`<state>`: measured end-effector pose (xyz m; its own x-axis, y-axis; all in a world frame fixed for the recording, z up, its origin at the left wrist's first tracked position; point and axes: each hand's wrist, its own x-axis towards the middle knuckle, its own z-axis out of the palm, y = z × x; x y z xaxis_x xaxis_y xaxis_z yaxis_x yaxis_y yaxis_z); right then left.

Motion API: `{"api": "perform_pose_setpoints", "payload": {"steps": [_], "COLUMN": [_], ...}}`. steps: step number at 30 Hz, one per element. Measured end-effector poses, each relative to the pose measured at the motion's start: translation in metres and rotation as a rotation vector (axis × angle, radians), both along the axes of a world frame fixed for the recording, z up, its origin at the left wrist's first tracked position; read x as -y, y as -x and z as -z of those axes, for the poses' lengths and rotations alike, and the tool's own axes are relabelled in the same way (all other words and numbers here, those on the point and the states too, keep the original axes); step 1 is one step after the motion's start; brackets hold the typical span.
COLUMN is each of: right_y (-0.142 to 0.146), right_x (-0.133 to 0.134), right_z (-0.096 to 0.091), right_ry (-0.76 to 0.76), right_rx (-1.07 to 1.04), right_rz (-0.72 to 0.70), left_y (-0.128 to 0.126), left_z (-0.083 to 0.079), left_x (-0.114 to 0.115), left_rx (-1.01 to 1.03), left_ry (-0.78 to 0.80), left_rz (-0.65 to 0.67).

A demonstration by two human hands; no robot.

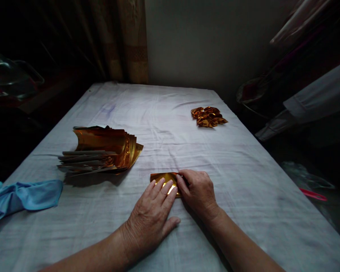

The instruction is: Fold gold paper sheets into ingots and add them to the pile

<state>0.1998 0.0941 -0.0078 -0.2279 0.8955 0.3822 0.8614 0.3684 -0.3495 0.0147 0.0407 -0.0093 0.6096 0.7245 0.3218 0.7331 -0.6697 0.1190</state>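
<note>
A rolled or folded sheet of shiny gold foil paper (163, 176) lies on the white cloth in front of me. My left hand (151, 211) rests flat over it, fingers stretched out and thumb apart. At the sheet's right end my right hand (198, 190) pinches its edge between thumb and curled fingers. To the left stands a curved stack of gold foil paper sheets (102, 141), with grey undersides showing along the front. Several folded gold foil pieces (208, 116) lie in a cluster at the far right.
The table is covered with a wrinkled white cloth (243, 181). A light blue cloth (31, 194) lies at the left edge. Beyond the table are a curtain (133, 41), a glass jug (11, 75) at left, and hanging clothes (320, 94) with a pink-handled item (313, 194) at right.
</note>
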Motion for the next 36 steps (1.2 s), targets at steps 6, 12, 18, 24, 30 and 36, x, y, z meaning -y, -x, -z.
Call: {"api": "perform_pose_setpoints", "payload": {"steps": [6, 12, 18, 24, 30, 36], "right_y": [0.0001, 0.0002, 0.0, 0.001, 0.001, 0.0007], "right_x": [-0.0003, -0.0006, -0.001, -0.0008, -0.0006, -0.0013], "right_z": [-0.0002, -0.0015, -0.0011, -0.0011, -0.0011, 0.0013], "right_ry": [-0.002, 0.03, 0.033, 0.017, 0.007, 0.012], "right_rx": [0.005, 0.019, 0.031, 0.018, 0.019, -0.007], "right_rz": [0.003, 0.006, 0.005, 0.008, 0.012, 0.026], "left_y": [-0.0015, -0.0021, -0.0022, -0.0021, -0.0024, -0.0024], "left_z": [0.0, -0.0013, -0.0043, -0.0018, 0.0003, -0.0021], "left_x": [0.0007, 0.0004, -0.0003, 0.0004, 0.0006, 0.0002], "left_rx": [0.004, -0.004, -0.006, 0.002, 0.01, 0.002], "left_ry": [0.004, 0.009, 0.026, 0.018, -0.009, 0.026], "left_rz": [-0.022, -0.021, -0.015, -0.021, -0.031, -0.023]}}
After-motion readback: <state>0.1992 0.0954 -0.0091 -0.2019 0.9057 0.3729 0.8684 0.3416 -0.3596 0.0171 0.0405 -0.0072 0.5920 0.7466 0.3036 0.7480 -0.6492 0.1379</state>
